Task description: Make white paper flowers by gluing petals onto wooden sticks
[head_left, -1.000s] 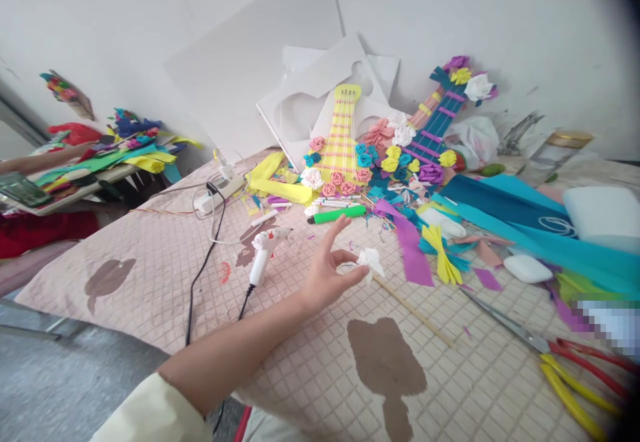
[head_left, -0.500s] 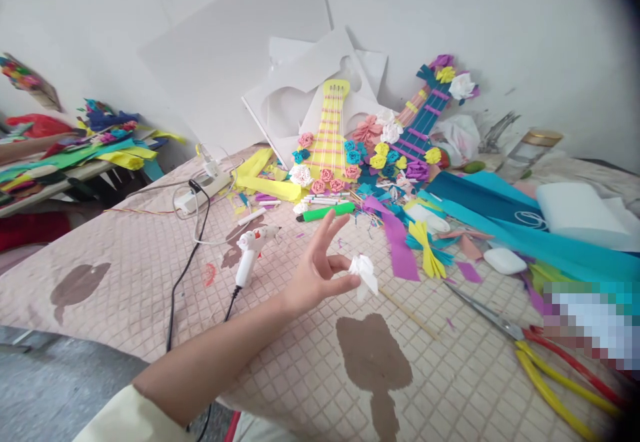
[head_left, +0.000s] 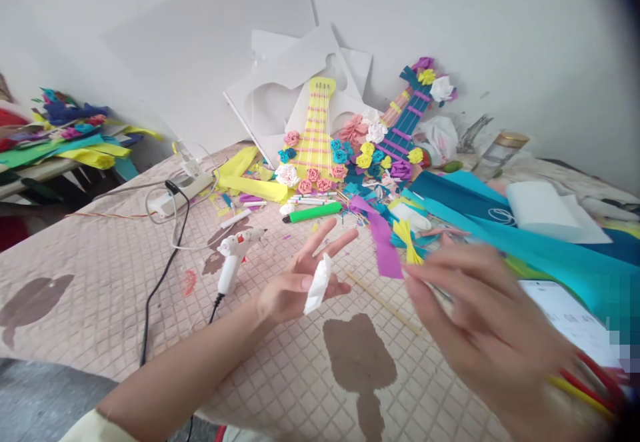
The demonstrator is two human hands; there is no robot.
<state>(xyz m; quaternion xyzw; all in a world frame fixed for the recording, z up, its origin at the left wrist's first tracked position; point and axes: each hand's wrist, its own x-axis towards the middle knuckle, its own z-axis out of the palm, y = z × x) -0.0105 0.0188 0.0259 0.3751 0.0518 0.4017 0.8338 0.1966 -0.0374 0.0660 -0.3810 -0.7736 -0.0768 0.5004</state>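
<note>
Above the middle of the table my left hand [head_left: 295, 287] holds a small piece of white crepe paper [head_left: 319, 283], folded or gathered, between thumb and fingers. Two of its other fingers stretch out. My right hand [head_left: 480, 322] is at the right, in front of the scissors [head_left: 583, 389], and hides most of them. Motion smears its fingertips, so whether anything is in them cannot be made out. A thin wooden stick [head_left: 383, 302] lies between the two hands. Left of my left hand, a white glue gun [head_left: 235, 259] rests on the tabletop.
Two paper guitars, one yellow [head_left: 316, 132] and one blue [head_left: 413, 115], lean at the back with paper flowers. A green marker [head_left: 315, 213], purple paper strip [head_left: 383, 242], blue paper sheets [head_left: 520, 229], phone [head_left: 565, 315] and power strip [head_left: 183, 192] lie around. The glue gun's cord [head_left: 215, 309] runs off the front.
My right hand has come into view from the right, over the scissors. My left hand has turned and shifted slightly left, still holding the white paper. The whole view has swung a little right.
</note>
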